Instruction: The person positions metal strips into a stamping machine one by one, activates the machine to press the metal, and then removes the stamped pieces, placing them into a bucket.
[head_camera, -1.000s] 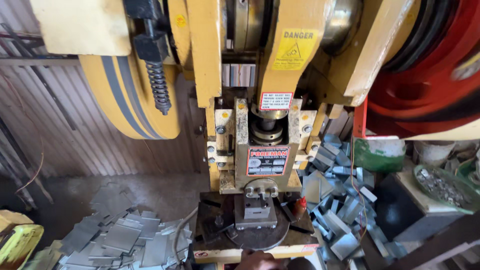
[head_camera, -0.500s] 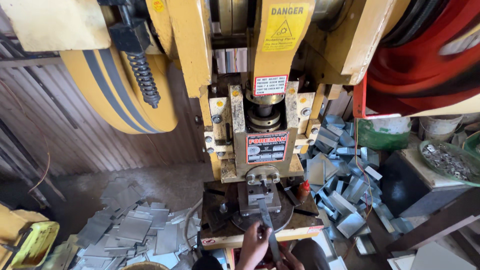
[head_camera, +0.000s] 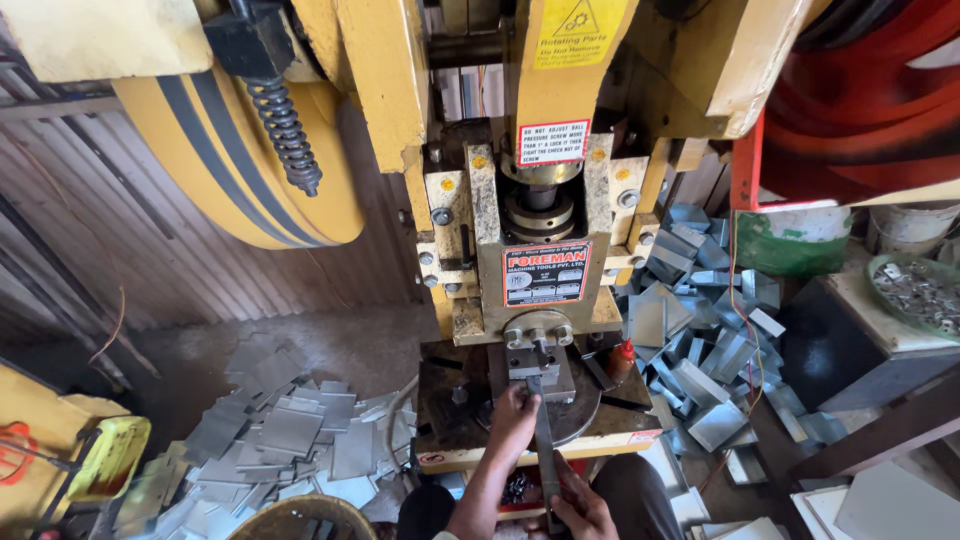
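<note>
A long narrow grey metal strip runs from my lap up onto the round press bed, its far end under the punch tool. My left hand rests on the bed, fingers curled against the strip's left side just in front of the tool. Lower down, my right hand grips the strip's near end. The yellow power press towers over both hands, its ram directly above the strip's tip.
A heap of flat grey sheet pieces lies on the floor at left; bent metal pieces pile at right. A small red bottle stands on the bed. A big yellow flywheel guard hangs left. A bowl of small parts sits right.
The view has tipped down and closed in on the press. Both hands came up from the bottom edge, and the strip slid forward under the punch tool.
</note>
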